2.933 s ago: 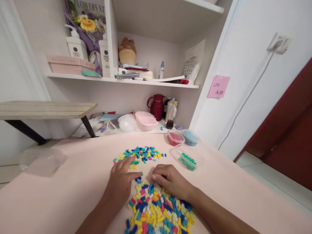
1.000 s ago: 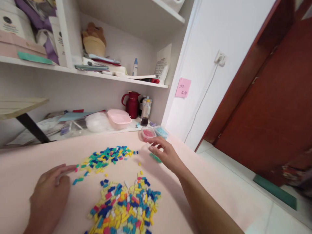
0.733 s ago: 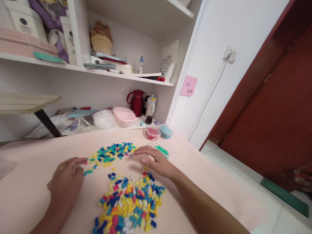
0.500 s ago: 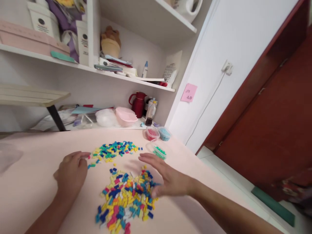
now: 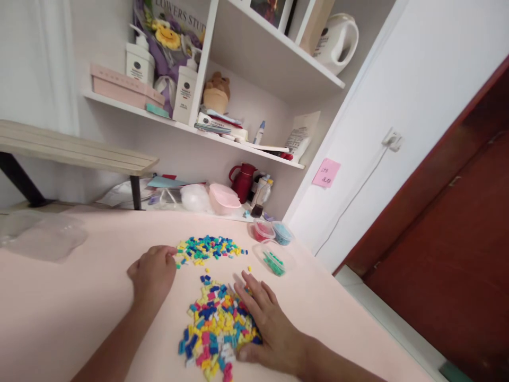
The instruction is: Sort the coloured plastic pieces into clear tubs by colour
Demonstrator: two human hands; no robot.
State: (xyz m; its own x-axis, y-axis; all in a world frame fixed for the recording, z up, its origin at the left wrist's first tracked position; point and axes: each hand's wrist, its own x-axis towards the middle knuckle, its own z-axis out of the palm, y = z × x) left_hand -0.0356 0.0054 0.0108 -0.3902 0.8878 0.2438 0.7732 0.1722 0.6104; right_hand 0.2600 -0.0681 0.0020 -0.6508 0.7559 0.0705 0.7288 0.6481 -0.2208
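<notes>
A large heap of small coloured building bricks (image 5: 220,323) lies on the pink tabletop, with yellow, blue, pink and white pieces mixed. My right hand (image 5: 268,323) rests against the heap's right side, fingers spread and palm down, hiding some bricks. Farther back is a smaller, flatter pile of mostly green, blue and yellow bricks (image 5: 209,248). My left hand (image 5: 155,273) is at that pile's left edge, its fingers curled together; whatever is between the fingertips is too small to make out. A clear tub of green bricks (image 5: 274,262) stands right of the smaller pile.
Two more clear tubs, one with red pieces (image 5: 263,230) and one with light blue pieces (image 5: 282,233), stand at the table's far right. A crumpled clear plastic bag (image 5: 43,233) lies at left. Behind are a pink box (image 5: 225,199), a red jug (image 5: 243,183) and a bottle (image 5: 262,199).
My right hand has come down from above the large heap onto its right side. My left hand stays by the smaller pile's left edge. The whole view has shifted leftward and up.
</notes>
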